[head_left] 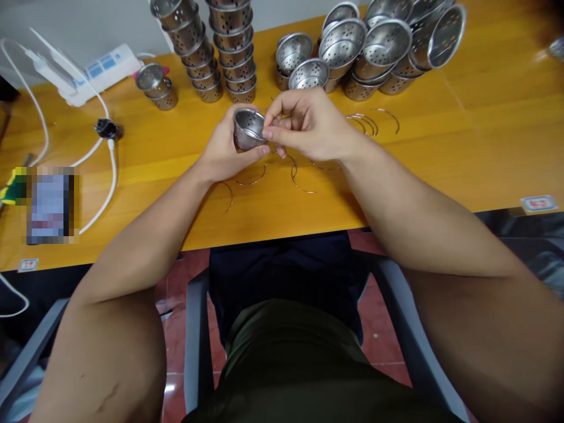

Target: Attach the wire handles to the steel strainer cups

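Metal cup (247, 137): one, in left hand (223, 148) | right hand (308, 126): narrowed at rim (can't tell what's held) | tall stacks (238, 53): two

Both bare arms reached up from the lower corners of the frame, the elbows bent, and the left forearm (152, 226) slanted up and right while the right forearm (409, 188) slanted up and left. Just above centre, the left hand (224, 144) was curled in a grip, its thumb stretched out to the right along the lower side and its wrist nearly straight. Close by on its right, the right hand (311, 126) had its fingers bent, with thumb and forefinger tips brought near each other, pointing left.
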`<action>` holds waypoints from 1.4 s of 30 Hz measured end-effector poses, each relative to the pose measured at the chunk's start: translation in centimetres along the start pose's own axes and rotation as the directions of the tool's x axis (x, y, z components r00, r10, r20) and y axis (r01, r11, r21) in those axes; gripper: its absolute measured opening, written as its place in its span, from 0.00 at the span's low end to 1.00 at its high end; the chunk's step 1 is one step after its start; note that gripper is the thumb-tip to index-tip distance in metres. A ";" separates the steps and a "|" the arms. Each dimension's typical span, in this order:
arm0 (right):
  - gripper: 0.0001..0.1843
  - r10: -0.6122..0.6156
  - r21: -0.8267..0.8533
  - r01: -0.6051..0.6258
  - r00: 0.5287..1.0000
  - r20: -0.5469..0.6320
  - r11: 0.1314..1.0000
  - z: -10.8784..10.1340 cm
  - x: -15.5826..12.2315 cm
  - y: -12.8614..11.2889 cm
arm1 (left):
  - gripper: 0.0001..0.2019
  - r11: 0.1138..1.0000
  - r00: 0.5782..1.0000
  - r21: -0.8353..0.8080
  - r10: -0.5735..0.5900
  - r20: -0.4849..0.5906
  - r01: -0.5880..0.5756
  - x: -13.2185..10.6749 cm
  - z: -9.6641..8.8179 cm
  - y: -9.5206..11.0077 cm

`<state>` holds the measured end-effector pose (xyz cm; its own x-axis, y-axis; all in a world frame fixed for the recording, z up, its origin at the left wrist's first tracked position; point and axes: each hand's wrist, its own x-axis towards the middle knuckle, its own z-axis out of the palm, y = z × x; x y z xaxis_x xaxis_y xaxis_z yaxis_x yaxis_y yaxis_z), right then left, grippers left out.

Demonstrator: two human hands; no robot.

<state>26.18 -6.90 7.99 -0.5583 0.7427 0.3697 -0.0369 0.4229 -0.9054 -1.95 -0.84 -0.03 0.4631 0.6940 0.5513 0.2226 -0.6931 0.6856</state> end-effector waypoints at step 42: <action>0.29 -0.028 -0.604 -0.337 0.858 -0.512 0.722 -6.7 0.5 0.8 | 0.55 0.998 0.988 0.039 -0.052 -0.144 0.059 0.6 -1.3 -4.2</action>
<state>31.43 -2.68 8.90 -0.0538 0.8916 0.4496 0.6625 0.3688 -0.6520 -3.72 2.78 -1.93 0.3221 0.7502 0.5775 0.2830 -0.6584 0.6974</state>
